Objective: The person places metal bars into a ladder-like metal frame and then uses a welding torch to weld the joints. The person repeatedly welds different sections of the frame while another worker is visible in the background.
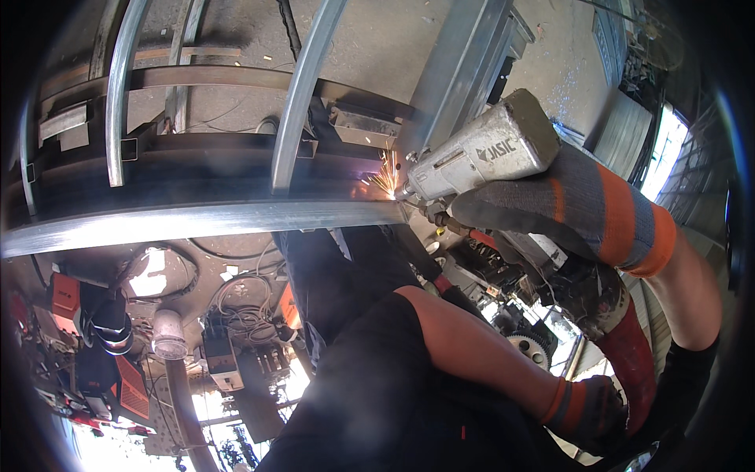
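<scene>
My right hand (543, 206), in a grey and orange glove, is closed round a silver welding gun (503, 145) with a boxy body. The nozzle points left and meets the right end of a shiny square metal tube (212, 224), where a bright point throws orange sparks (388, 177). From the gun's rear a thick red cable sleeve (629, 354) runs down at the right. My left hand (588, 411), in a matching glove, is closed at this sleeve, its fingers partly hidden. The left forearm crosses in front of my dark clothing.
Upright galvanized bars (297, 102) and a darker crosspiece (212, 76) form a frame beyond the tube. A wide metal beam (456, 71) rises behind the sparks. Below the tube lie coiled cables (248, 307), an orange and black machine (130, 385) and a white bucket (168, 334).
</scene>
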Motion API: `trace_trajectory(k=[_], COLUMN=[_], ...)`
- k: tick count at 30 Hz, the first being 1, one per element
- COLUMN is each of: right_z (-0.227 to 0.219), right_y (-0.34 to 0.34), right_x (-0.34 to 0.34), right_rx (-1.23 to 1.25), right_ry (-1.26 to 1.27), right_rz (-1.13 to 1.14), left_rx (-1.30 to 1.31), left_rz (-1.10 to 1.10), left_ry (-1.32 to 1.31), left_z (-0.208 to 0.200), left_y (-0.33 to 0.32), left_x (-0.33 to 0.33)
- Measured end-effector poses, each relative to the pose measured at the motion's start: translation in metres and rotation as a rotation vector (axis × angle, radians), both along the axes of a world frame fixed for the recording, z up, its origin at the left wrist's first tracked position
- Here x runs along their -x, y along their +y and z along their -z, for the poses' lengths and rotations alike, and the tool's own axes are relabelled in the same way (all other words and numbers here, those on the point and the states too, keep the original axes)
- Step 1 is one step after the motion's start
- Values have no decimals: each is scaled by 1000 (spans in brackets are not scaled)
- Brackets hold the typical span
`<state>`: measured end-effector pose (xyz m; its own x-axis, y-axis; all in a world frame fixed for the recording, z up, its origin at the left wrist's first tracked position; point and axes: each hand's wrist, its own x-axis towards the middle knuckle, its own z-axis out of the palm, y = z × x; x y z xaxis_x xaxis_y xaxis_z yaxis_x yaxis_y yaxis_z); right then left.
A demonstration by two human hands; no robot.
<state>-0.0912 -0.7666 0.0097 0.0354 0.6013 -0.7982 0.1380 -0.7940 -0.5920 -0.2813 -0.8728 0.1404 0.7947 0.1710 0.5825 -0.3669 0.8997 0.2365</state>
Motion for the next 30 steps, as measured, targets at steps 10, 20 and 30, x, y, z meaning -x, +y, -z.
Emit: trace_trajectory(k=[10,20,30], right_z=[-7,-13,-24], right_y=[7,1,12], right_x=[3,6,7], right_rx=[223,57,51], right_ry=[45,-75,-51], right_rz=[188,-6,27], left_rx=[9,8,-8], left_rz=[16,36,27], left_ry=[-7,-14,-38], left_z=[-1,-4,-8], left_y=[-7,-19,-29], left_x=[4,10,14])
